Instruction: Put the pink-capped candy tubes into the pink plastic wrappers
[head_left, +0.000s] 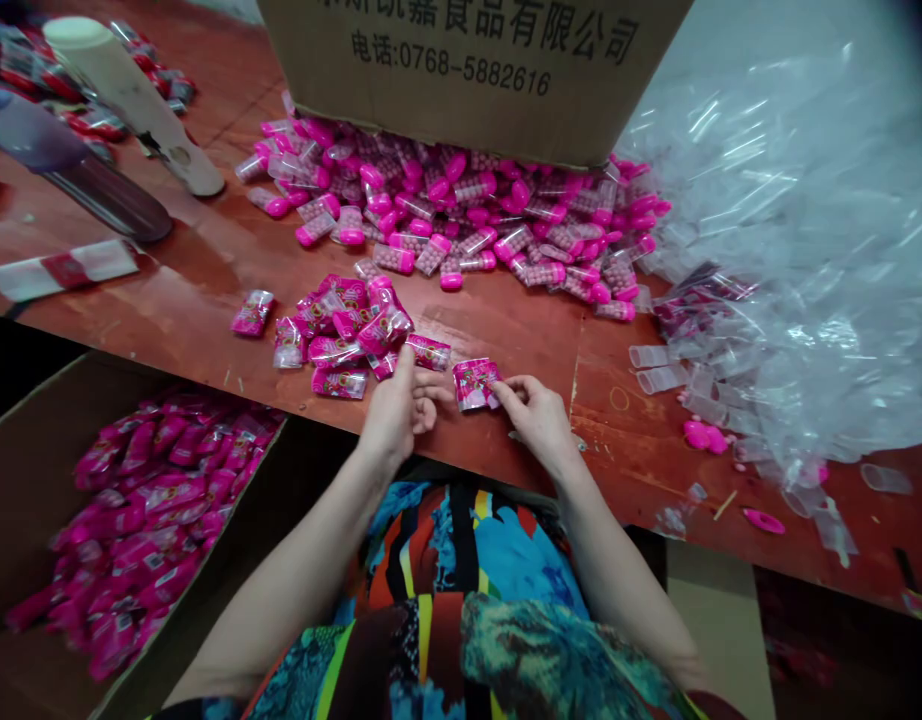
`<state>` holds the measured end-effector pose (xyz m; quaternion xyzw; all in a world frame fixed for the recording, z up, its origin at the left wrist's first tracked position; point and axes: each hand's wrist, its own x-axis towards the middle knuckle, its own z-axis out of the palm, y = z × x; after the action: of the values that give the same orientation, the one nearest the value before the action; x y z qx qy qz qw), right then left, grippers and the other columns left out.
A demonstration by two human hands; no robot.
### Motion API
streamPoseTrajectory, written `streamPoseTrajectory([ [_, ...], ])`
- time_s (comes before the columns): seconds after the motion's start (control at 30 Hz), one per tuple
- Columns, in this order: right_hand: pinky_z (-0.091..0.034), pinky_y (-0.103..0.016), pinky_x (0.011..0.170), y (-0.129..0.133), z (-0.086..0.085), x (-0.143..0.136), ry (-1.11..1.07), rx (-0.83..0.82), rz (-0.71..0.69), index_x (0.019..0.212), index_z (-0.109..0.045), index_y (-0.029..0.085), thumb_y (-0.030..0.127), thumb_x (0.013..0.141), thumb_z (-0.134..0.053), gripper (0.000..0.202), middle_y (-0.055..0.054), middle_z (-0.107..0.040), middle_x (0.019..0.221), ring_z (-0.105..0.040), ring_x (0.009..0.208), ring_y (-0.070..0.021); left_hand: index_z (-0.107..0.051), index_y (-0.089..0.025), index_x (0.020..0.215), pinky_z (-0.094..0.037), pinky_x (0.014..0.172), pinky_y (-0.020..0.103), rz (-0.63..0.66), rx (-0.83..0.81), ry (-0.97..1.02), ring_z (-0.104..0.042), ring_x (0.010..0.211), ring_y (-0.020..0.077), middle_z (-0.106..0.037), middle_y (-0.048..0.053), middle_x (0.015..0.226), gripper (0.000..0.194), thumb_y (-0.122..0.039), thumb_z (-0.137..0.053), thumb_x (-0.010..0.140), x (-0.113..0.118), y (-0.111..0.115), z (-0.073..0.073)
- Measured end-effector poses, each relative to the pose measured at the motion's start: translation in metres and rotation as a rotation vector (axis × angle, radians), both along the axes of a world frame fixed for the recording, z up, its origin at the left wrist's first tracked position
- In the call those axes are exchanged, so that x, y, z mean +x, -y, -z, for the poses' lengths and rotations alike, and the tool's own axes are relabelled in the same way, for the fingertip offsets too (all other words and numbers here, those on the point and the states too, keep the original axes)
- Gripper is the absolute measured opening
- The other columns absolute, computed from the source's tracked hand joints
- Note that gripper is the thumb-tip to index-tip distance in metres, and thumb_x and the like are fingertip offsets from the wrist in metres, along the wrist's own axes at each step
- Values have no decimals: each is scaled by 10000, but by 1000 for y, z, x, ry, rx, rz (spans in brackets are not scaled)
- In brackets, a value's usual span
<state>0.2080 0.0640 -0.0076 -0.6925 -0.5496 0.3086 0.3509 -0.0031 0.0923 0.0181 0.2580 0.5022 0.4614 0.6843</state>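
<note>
My right hand point(534, 412) pinches the right edge of a small pink printed sleeve point(473, 384) between thumb and fingers, low over the table. My left hand point(402, 408) is beside it, thumb raised and fingers loosely bent apart. Its thumb tip reaches the near end of a pink-wrapped candy bottle point(429, 352); whether they touch I cannot tell. Left of that sits a small heap of pink-wrapped bottles point(345, 318), with one wrapped bottle point(252, 313) lying apart. Behind them spreads a large pile of clear, pink-capped candy bottles point(431, 215).
A cardboard carton point(476, 70) stands over the pile. Clear plastic bags point(798, 230) and loose empty tubes point(662, 380) cover the right side. Two drink bottles point(93, 170) stand left. Below the table edge, an open box point(26, 440) holds many wrapped bottles point(161, 500).
</note>
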Motion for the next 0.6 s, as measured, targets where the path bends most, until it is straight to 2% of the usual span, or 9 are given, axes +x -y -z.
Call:
streamPoseTrajectory([
  [0.1,-386,-318,617,-7,2,-4,119,-3,5,882,-745,200,549,877,-689,353,-10,-650,615,-604,611,-210,-734,-149,741,-265,422,208,54,242,-188,-406,385,60,-614,13,538,448,-565,-728,908,27,15,12],
  [0.2,-382,-315,616,-9,4,-4,158,19,-26,828,-730,220,517,900,-652,316,-17,-668,625,-609,619,-210,-782,-169,831,-354,492,222,178,393,-288,-451,442,91,-599,-27,535,233,-391,-745,892,41,17,17],
  [0.33,-456,-314,666,-6,9,2,-2,77,21,798,-717,219,522,891,-648,324,-32,-727,709,-647,669,-209,-803,-163,908,-425,586,250,226,422,-398,-538,554,126,-681,3,650,174,-306,-705,891,43,11,15],
  [0.47,-527,-318,727,3,8,1,-287,157,76,852,-708,212,562,857,-707,349,-33,-748,805,-679,755,-203,-796,-155,918,-415,582,250,207,395,-371,-547,600,123,-713,24,747,205,-346,-764,850,47,12,10],
  [0.53,-521,-293,667,8,5,-3,-362,181,64,850,-693,220,549,850,-731,331,-19,-726,800,-662,730,-183,-795,-156,939,-380,547,240,212,373,-305,-516,570,110,-693,11,720,227,-342,-807,811,51,13,8],
  [0.6,-465,-252,547,11,-1,-6,-452,177,67,880,-667,229,539,841,-756,324,12,-679,750,-600,624,-143,-779,-153,879,-310,493,233,219,320,-212,-446,496,91,-616,-19,606,195,-331,-807,803,54,14,6],
])
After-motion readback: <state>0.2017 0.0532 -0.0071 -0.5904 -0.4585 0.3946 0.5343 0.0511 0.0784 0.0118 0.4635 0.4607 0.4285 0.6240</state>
